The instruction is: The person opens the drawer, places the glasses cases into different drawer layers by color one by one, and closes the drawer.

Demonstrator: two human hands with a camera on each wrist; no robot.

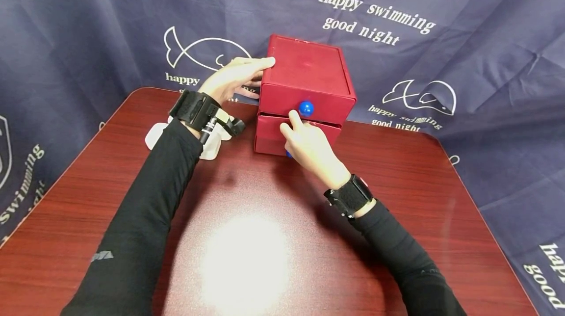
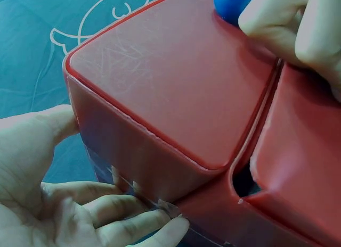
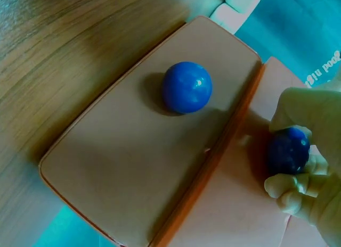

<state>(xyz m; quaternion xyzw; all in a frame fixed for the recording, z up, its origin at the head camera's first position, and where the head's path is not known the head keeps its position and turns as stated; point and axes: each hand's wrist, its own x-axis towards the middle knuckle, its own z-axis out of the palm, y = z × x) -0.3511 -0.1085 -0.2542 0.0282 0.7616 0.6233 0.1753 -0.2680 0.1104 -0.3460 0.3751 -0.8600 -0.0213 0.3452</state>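
Observation:
A red two-drawer box (image 1: 309, 68) stands toward the back of the table, one drawer above the other, each front bearing a round blue knob. My left hand (image 1: 238, 75) steadies its left side, thumb at the top edge and fingers extended along the side wall (image 2: 128, 146). Curled fingers of my right hand (image 1: 309, 146) hold the upper blue knob (image 3: 287, 150) from either side. Below it, the lower blue knob (image 3: 186, 87) is untouched in the right wrist view; my right hand mostly covers it in the head view. A dark gap shows over the lower drawer front (image 2: 303, 146).
White rounded pieces (image 1: 212, 144) lie on the table behind my left wrist, partly hidden by it. The reddish wooden table (image 1: 397, 173) reflects a bright glare near its front. A dark blue curtain (image 1: 282, 2) with printed fish and lettering hangs close behind the box.

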